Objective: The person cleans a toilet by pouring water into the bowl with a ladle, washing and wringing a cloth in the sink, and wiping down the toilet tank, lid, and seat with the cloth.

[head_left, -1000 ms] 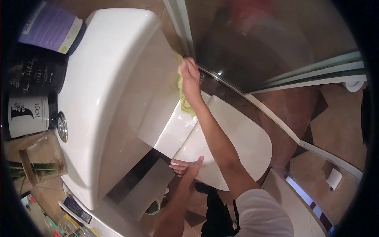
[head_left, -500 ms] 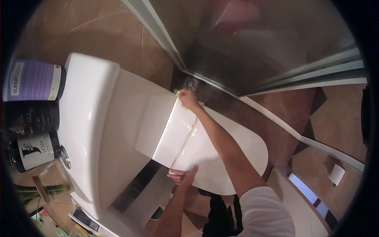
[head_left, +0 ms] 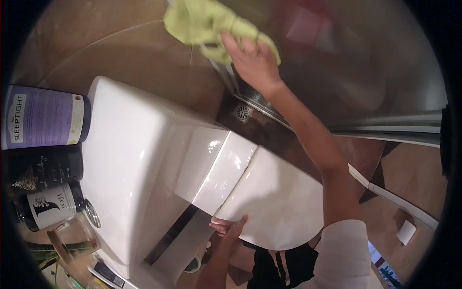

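My right hand (head_left: 252,60) is closed on a yellow-green cloth (head_left: 199,21), which hangs spread out and slightly blurred in front of the glass shower panel. Below it is the white toilet, its lid (head_left: 284,197) lying over the bowl. Wet spots and reflections show on the ceramic strip (head_left: 226,161) behind the lid. My left hand (head_left: 231,227) grips the lid's near edge close to the hinge, thumb on top and fingers at the side. The fingertips' underside is hidden.
On the left, beside the cistern (head_left: 115,159), stand a purple tub (head_left: 45,115), a black container (head_left: 45,168), a dark labelled bottle (head_left: 50,206) and a glass jar (head_left: 72,238). A floor drain (head_left: 242,112) lies beside the shower frame. A white piece (head_left: 406,232) is on the right.
My right hand has lifted off the toilet behind the lid and moved up with the cloth, which now hangs unfolded. My left hand stays at the lid's edge. The view has shifted slightly.
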Tool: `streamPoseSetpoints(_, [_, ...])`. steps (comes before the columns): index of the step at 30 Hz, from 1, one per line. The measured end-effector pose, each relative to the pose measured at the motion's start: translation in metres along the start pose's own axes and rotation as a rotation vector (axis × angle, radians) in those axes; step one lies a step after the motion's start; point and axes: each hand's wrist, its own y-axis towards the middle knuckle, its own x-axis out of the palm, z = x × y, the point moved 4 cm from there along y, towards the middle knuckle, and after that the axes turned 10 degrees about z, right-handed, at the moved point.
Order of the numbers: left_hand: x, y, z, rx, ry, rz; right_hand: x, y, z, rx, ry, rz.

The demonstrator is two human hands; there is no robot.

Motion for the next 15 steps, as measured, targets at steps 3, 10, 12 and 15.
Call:
streamPoseSetpoints(3, [0.008,0.005,-0.007,0.026,-0.001,-0.085,0.043,-0.113,-0.052,-0.357,0.257,-0.394])
streamPoseSetpoints(10, [-0.015,-0.023,0.011,0.093,-0.001,-0.024,-0.011,-0.089,0.013,-0.117,0.297,-0.105])
streamPoseSetpoints(12, [0.027,0.019,-0.016,0.101,0.052,-0.070,-0.010,-0.030,0.009,0.064,0.237,0.119])
streamPoseSetpoints(15, [0.014,0.011,-0.011,0.168,0.113,-0.182,0.022,0.013,-0.043,0.231,0.237,0.033])
